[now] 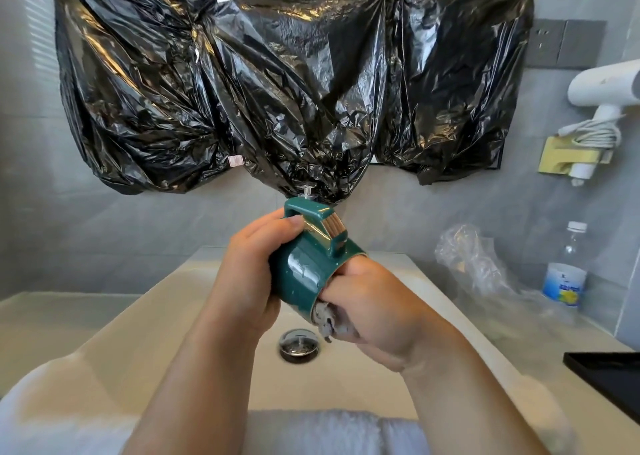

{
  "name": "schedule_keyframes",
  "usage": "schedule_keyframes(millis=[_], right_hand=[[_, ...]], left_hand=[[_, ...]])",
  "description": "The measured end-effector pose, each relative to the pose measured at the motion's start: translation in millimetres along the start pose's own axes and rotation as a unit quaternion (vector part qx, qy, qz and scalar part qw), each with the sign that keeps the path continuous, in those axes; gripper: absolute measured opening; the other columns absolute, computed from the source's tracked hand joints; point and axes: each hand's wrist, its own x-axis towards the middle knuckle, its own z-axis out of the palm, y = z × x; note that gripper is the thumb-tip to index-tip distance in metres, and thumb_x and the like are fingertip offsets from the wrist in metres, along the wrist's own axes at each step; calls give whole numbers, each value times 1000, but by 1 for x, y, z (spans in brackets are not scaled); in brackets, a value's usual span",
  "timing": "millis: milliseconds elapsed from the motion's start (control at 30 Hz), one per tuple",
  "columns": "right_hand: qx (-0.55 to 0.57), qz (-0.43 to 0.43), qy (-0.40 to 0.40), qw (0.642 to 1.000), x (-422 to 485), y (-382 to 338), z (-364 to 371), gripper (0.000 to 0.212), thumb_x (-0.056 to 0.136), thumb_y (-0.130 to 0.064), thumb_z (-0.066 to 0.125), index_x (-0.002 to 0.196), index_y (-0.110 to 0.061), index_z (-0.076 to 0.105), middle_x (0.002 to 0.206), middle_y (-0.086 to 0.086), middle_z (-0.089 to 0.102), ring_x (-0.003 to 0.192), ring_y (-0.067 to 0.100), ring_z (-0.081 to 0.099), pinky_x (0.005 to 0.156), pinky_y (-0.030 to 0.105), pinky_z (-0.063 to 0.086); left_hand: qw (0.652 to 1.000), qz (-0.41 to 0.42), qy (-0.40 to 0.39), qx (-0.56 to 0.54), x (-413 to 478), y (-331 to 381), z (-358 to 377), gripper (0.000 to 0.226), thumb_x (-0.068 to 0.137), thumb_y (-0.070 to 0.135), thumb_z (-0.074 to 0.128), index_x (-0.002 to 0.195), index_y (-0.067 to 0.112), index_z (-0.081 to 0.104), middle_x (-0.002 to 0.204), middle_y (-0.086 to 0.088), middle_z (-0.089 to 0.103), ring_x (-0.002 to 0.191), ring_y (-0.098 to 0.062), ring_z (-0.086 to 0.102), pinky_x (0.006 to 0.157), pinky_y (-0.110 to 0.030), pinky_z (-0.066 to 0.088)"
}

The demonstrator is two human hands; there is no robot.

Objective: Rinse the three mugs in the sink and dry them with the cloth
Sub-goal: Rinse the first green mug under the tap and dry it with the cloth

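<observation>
Nearest to us, at 6 o'clock, a white towel (322, 432) lies along the front rim of the cream sink (138, 319), and both bare forearms reach up over it from the bottom edge. In the basin, just below the hands, we see the chrome drain (298, 345). Above it, near the middle of the view, the left hand (247, 271) is wrapped around the base end of a dark green mug (304, 267), thumb near the handle, holding it tilted on its side over the sink with the handle uppermost and the mouth turned toward 4 o'clock. The right hand (372, 307) is closed on a grey cloth (327, 321), its fingers pushed into the mug's mouth with the cloth, a wad of which bulges out at the lower lip. So both hands are clamped, one on the mug and one on the cloth, and they meet at the mug. We see only this one mug. At 4 o'clock a black tray (609, 378) sits on the tabletop (540, 333) at the frame edge. Farther back, at 3 o'clock, crumpled clear plastic wrap (474, 264) lies beside a clear water bottle (566, 267) with a blue label. On the grey tiled wall at 2 o'clock hangs a white hair dryer (606, 87) in its holder, with grey sockets (564, 44) above. Farthest, from 10 to 1 o'clock, black plastic bags (277, 73) are taped across the wall, their lowest fold hanging to just behind the mug's handle.
</observation>
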Motion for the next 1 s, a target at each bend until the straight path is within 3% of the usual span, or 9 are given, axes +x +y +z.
schedule_keyframes(millis=[67, 200, 267, 367, 467, 600, 700, 833, 1000], right_hand=[[133, -18, -49, 990, 1, 0, 2, 36, 96, 11, 39, 118, 1, 67, 111, 16, 69, 109, 23, 65, 92, 33, 55], [156, -15, -28, 987, 2, 2, 3, 39, 97, 10, 37, 124, 3, 63, 118, 16, 70, 112, 24, 66, 93, 33, 55], [43, 3, 33, 999, 2, 3, -3, 35, 91, -1, 47, 121, -5, 65, 110, 10, 74, 105, 18, 70, 91, 31, 56], [-201, 38, 127, 971, -3, 1, -6, 16, 88, -10, 51, 95, -13, 65, 59, -10, 60, 53, 3, 55, 51, 15, 43], [-316, 31, 138, 938, -2, 2, -9, 24, 92, -11, 48, 84, -31, 59, 58, -10, 54, 58, 12, 49, 57, 27, 41], [-466, 2, 160, 870, -5, 2, -14, 19, 97, -18, 48, 105, -31, 59, 82, -3, 62, 69, 13, 56, 63, 31, 51], [-555, -38, 177, 812, -8, -2, -12, 11, 97, -19, 48, 98, -29, 53, 77, -4, 55, 63, 11, 52, 51, 19, 41], [-525, -13, 159, 836, -2, 1, -12, 23, 97, -15, 46, 113, -25, 58, 92, 3, 63, 77, 17, 59, 69, 33, 55], [-316, 41, 162, 934, 4, 9, -14, 50, 89, -2, 46, 71, -44, 63, 48, -15, 52, 47, 5, 44, 44, 11, 34]], left_hand=[[999, 17, -1, -26, 0, 0, -1, 29, 66, 35, 66, 81, 11, 73, 81, -16, 67, 74, -28, 62, 68, -37, 49], [995, 86, 57, 7, 1, 0, 0, 28, 71, 26, 68, 91, 8, 75, 85, -15, 71, 78, -27, 65, 68, -33, 53], [986, 114, 116, 32, 0, 2, 2, 29, 70, 23, 64, 93, 15, 78, 83, -5, 75, 78, -16, 69, 67, -27, 55], [995, 68, 54, 47, -3, 4, 6, 58, 62, 46, 60, 111, 19, 74, 95, -1, 76, 87, -16, 70, 69, -29, 57], [998, 5, 12, 63, -3, 8, 9, 76, 56, 52, 68, 124, 19, 64, 96, -3, 75, 85, -21, 72, 64, -34, 58], [998, -27, 33, 39, 0, 5, 17, 42, 55, 39, 64, 92, 24, 75, 77, -3, 72, 67, -19, 68, 51, -33, 55], [997, -66, 43, -21, -1, 5, 19, 21, 64, 31, 54, 61, 26, 75, 64, -2, 68, 55, -17, 65, 46, -30, 53], [992, -114, 16, -46, -2, 5, 13, 17, 62, 22, 60, 63, 24, 76, 67, -5, 68, 56, -19, 66, 50, -35, 55], [994, -95, 38, -40, -2, 1, 18, 26, 61, 18, 47, 54, 24, 72, 60, -1, 64, 51, -16, 62, 47, -30, 53]])
